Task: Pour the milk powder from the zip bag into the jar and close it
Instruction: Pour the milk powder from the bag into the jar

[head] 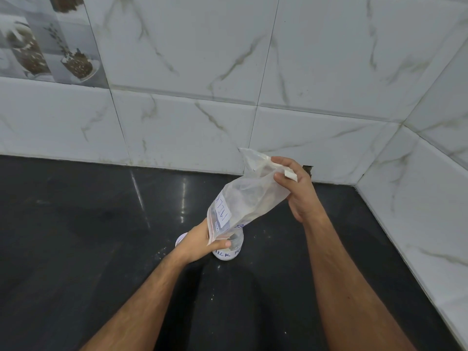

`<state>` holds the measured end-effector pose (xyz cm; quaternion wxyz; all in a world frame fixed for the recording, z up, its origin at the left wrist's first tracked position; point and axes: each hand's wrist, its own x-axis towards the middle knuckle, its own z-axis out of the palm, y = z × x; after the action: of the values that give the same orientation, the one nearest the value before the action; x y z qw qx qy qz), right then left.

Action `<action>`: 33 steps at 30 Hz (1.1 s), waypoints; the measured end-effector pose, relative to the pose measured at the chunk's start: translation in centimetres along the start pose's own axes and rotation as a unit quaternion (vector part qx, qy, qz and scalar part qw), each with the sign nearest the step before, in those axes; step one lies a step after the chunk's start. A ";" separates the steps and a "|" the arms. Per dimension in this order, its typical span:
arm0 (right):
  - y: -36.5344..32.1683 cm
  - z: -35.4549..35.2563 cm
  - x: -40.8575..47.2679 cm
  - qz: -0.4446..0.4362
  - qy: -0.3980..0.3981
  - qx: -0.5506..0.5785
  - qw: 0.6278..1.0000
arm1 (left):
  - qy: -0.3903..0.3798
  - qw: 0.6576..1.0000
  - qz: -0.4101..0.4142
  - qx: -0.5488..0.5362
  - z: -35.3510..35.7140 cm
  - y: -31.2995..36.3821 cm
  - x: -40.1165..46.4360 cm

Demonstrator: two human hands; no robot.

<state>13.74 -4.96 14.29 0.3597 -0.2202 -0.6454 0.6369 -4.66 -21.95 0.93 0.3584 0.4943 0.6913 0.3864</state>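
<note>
Item 1. Zip bag (249,198): clear plastic, upended and tilted, its mouth end down over the jar and its closed bottom end raised up and to the right. A white label on its lower part reads "MILK" in blue handwriting, seen upside down. The bag looks almost empty; only a faint film shows inside.

Item 2. Jar (231,250): small and clear, standing upright on the bench directly under the bag's mouth. Blue handwriting on its lower wall begins "MILK"; the rest is hidden. White powder shows at its base. Whether the bag's mouth sits inside or only against the jar's rim cannot be told.

Item 3. Left hand (200,245): closed around the bag's mouth end and the top of the jar together, thumb laid across the front.

Item 4. Right hand (295,191): pinching the bag's raised bottom end between thumb and fingertips, holding it high; a small white strip (290,174) is visible on one finger.

Item 5. White round object (181,239): partly hidden behind the left hand, resting on the bench just left of the jar; possibly a lid, not certain.

Item 6. Bench (88,236): black, glossy, with a few white specks near the jar.

Item 7. Wall (190,72): white marbled tiles, meeting in a corner at right; a pictured decorative tile (48,39) at upper left.
</note>
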 end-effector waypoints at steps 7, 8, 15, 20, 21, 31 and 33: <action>0.1 -0.2 0.0 -0.002 0.004 0.015 1.000 | 0.004 0.999 -0.004 -0.034 -0.2 -0.3 -0.2; 0.1 -0.2 0.0 -0.002 0.002 0.019 1.000 | 0.004 0.999 -0.008 -0.043 -0.3 -0.5 -0.2; 1.2 -1.4 -0.3 0.004 0.018 0.064 0.998 | 0.010 0.997 -0.018 -0.069 -1.1 -0.6 -0.3; 2.0 -2.5 -0.5 0.006 0.037 0.097 0.995 | 0.035 0.997 -0.032 -0.066 -1.1 -0.2 0.0; 2.2 -2.8 -0.5 0.008 0.044 0.105 0.993 | 0.047 0.996 -0.026 -0.072 -1.1 0.3 -0.1; 5.6 -5.5 -0.6 0.055 0.093 0.277 0.955 | 0.060 0.984 -0.025 -0.168 -0.6 4.2 0.9; 6.2 -5.8 -0.6 0.066 0.113 0.295 0.947 | 0.057 0.980 -0.048 -0.185 -0.8 4.6 1.4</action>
<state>17.36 -1.03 7.74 0.4362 -0.2171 -0.3680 0.7919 -3.84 -19.74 5.19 0.4221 0.3627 0.6501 0.5173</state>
